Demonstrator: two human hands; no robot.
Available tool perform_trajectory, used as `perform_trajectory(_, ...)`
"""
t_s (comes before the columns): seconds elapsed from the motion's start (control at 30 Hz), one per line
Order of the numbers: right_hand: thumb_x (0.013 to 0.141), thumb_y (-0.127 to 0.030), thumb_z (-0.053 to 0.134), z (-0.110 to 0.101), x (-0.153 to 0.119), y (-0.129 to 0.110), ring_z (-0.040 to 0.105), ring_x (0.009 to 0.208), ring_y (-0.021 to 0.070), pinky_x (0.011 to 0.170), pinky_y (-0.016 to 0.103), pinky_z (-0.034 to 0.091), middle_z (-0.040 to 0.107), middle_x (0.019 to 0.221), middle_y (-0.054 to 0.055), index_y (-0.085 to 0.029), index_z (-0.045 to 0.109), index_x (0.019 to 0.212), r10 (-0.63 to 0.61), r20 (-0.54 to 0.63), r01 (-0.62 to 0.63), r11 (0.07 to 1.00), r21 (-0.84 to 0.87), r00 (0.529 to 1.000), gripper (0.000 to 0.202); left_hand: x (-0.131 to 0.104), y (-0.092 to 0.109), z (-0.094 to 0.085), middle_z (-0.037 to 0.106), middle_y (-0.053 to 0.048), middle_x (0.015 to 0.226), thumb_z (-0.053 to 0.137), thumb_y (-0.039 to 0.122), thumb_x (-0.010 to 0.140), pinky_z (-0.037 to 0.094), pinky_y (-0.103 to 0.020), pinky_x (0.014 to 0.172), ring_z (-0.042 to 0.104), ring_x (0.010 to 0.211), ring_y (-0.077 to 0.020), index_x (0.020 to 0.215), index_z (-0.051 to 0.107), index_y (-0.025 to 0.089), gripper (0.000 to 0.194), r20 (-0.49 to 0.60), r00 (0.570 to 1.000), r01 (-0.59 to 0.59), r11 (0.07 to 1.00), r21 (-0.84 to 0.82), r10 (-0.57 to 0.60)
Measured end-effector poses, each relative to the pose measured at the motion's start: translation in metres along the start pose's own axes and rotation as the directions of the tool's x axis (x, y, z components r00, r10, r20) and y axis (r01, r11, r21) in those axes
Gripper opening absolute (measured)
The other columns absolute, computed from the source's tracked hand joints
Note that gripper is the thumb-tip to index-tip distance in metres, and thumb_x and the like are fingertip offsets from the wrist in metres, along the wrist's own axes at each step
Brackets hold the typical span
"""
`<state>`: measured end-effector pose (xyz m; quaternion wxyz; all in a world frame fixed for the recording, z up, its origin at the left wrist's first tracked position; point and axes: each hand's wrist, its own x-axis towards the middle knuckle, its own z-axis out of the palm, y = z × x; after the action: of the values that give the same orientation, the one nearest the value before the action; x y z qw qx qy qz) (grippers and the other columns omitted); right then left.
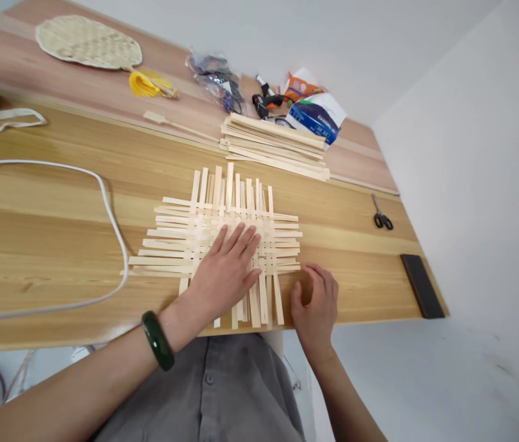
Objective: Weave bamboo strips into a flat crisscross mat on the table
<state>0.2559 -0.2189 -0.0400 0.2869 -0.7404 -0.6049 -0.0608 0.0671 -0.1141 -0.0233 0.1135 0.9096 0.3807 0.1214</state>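
Glossy dark-green bangle (157,341) around the left wrist (177,322), grey garment (245,393) with a buttoned front placket (205,393).

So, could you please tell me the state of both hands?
Left hand: open, flat on the woven strips.
Right hand: half-curled at their edge; grip unclear.
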Motion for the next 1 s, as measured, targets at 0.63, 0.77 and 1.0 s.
perform_trajectory(0.63,0.092,-0.032,0.056,0.011,0.010,0.003,0.048,0.130,0.0273,0.108,0.055,0.041,0.060,0.131,0.011,-0.022,0.062,0.086,0.235,0.077,-0.246,0.946,0.212,0.969,0.013,0.010,0.005,0.020,0.030,-0.010,0.160,0.039,0.046,0.099,0.015,-0.054,0.124,0.022,0.150,-0.0306,0.150,0.037,0.013,0.061,-0.002,1.000,0.024,1.000,-0.014,-0.024)
perform_trajectory(0.77,0.093,-0.032,0.054,0.010,0.010,0.002,0.046,0.132,0.0275,0.110,0.056,0.038,0.059,0.133,0.011,-0.022,0.063,0.086,0.243,0.096,-0.258,0.942,0.215,0.965,0.015,0.011,0.005,0.018,0.030,-0.010,0.160,0.039,0.047,0.099,0.015,-0.055,0.124,0.022,0.150,-0.0313,0.149,0.037,0.011,0.062,0.016,1.000,0.016,1.000,-0.009,-0.016)
perform_trajectory(1.0,0.091,-0.033,0.054,0.009,0.011,0.000,0.045,0.132,0.0278,0.110,0.054,0.038,0.058,0.134,0.011,-0.022,0.062,0.082,0.266,0.111,-0.283,0.939,0.196,0.958,0.016,0.011,0.005,0.017,0.029,-0.009,0.160,0.041,0.049,0.098,0.016,-0.054,0.123,0.023,0.149,-0.0308,0.150,0.036,0.012,0.064,0.016,1.000,0.026,1.000,0.008,-0.026)
